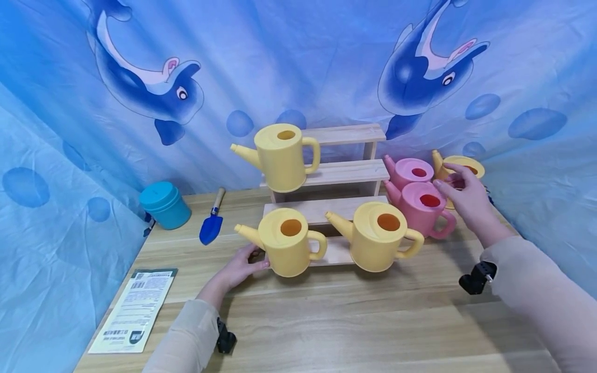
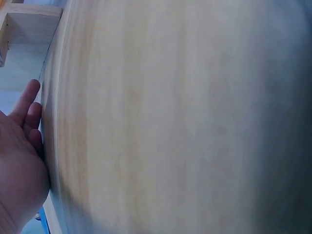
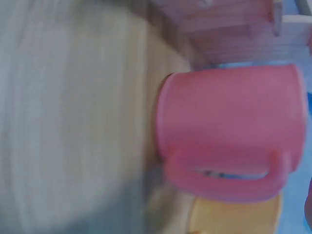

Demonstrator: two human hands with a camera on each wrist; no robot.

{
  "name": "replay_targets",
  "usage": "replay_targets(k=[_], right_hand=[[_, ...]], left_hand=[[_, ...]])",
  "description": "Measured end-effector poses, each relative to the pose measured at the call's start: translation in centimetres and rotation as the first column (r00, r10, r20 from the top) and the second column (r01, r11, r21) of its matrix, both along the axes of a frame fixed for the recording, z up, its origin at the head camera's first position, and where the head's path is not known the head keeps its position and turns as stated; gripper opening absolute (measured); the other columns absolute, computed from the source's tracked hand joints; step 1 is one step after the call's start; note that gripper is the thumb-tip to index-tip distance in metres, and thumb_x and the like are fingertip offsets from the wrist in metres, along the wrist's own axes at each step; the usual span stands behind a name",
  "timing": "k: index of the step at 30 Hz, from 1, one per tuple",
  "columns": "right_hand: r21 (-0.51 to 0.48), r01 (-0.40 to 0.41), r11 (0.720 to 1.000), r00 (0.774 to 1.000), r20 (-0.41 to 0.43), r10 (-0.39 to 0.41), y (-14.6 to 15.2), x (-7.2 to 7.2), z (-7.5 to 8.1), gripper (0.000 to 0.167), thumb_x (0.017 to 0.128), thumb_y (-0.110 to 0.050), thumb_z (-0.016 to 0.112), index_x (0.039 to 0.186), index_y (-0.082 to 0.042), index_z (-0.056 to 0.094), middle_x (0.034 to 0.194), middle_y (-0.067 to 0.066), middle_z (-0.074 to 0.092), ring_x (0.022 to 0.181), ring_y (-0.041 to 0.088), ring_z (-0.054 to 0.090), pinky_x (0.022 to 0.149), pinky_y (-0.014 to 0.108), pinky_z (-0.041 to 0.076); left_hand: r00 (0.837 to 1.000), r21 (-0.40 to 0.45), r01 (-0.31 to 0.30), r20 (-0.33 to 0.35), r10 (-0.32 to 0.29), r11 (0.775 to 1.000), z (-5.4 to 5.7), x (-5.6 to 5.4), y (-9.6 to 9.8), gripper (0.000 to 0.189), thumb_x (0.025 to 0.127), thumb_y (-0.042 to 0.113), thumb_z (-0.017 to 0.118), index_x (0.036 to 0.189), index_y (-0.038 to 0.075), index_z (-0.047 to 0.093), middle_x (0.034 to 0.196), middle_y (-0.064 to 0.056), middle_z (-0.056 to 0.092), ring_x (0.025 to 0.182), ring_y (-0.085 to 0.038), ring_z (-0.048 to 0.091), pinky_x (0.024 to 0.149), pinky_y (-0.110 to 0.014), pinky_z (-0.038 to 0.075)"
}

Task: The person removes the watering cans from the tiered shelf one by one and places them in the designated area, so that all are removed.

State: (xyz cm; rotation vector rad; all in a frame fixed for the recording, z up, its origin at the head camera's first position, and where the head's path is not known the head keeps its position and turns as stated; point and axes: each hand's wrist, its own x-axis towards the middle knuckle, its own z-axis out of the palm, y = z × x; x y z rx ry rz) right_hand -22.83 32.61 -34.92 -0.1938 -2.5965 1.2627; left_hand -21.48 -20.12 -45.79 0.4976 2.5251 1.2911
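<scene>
My left hand (image 1: 244,266) rests low at the left end of the wooden step shelf (image 1: 347,171). Its thumb is beside a yellow watering can (image 1: 286,256) on the lower steps; in the left wrist view its fingers (image 2: 32,117) are loosely extended. At the back right, my right hand (image 1: 468,199) reaches over another yellow watering can (image 1: 473,168), thumb and fingers spread apart and overlapping its top. Just left of that hand stand two pink watering cans, the nearer one (image 1: 420,210) in front of the farther one (image 1: 408,171).
One yellow watering can (image 1: 282,160) stands higher on the shelf, another (image 1: 375,241) low at its right. Leftward are a teal lidded tub (image 1: 167,206), a blue trowel (image 1: 212,225) with a wooden handle and a printed packet (image 1: 135,311). A blue dolphin curtain (image 1: 298,62) hangs behind.
</scene>
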Motion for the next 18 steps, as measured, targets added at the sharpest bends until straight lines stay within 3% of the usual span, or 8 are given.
replay_targets(k=[3,5,10,18], right_hand=[[0.013,-0.045,0.999,0.999,0.019,0.045,-0.8,-0.5,1.4,0.074,0.088,-0.055,0.054,0.148,-0.022,0.028,0.123,0.013,0.044,0.112,0.03,0.041,0.08,0.029,0.046],[0.005,-0.088,0.996,0.996,0.031,0.088,-1.3,-0.8,2.2,0.075,0.087,-0.055,0.055,0.149,-0.022,0.026,0.127,0.015,0.043,0.114,0.032,0.041,0.086,0.038,0.047],[-0.02,-0.18,0.983,0.982,0.049,0.181,-2.8,-1.7,3.9,0.076,0.087,-0.053,0.057,0.149,-0.022,0.024,0.132,0.018,0.042,0.117,0.034,0.04,0.092,0.051,0.043],[0.025,-0.296,0.955,0.954,0.057,0.294,-5.6,-2.6,6.6,0.072,0.088,-0.051,0.058,0.148,-0.023,0.029,0.132,0.016,0.046,0.116,0.032,0.043,0.094,0.05,0.042]], left_hand=[[1.0,0.0,-0.002,0.0,0.002,1.0,0.0,0.0,0.1,0.065,0.087,0.039,0.065,0.14,0.013,0.04,0.135,-0.012,0.048,0.127,-0.031,0.04,0.105,-0.053,0.027],[1.0,0.003,-0.002,0.003,0.002,1.0,0.0,0.0,0.0,0.064,0.087,0.039,0.065,0.14,0.012,0.04,0.135,-0.012,0.048,0.127,-0.031,0.04,0.105,-0.053,0.027],[1.0,0.012,-0.003,0.009,0.003,1.0,-0.1,0.0,0.0,0.064,0.087,0.036,0.065,0.141,0.012,0.04,0.135,-0.012,0.047,0.127,-0.031,0.039,0.106,-0.053,0.026],[1.0,0.02,0.0,0.007,0.0,1.0,-0.1,0.0,0.0,0.062,0.087,0.036,0.065,0.14,0.013,0.041,0.134,-0.011,0.048,0.126,-0.03,0.04,0.106,-0.053,0.026]])
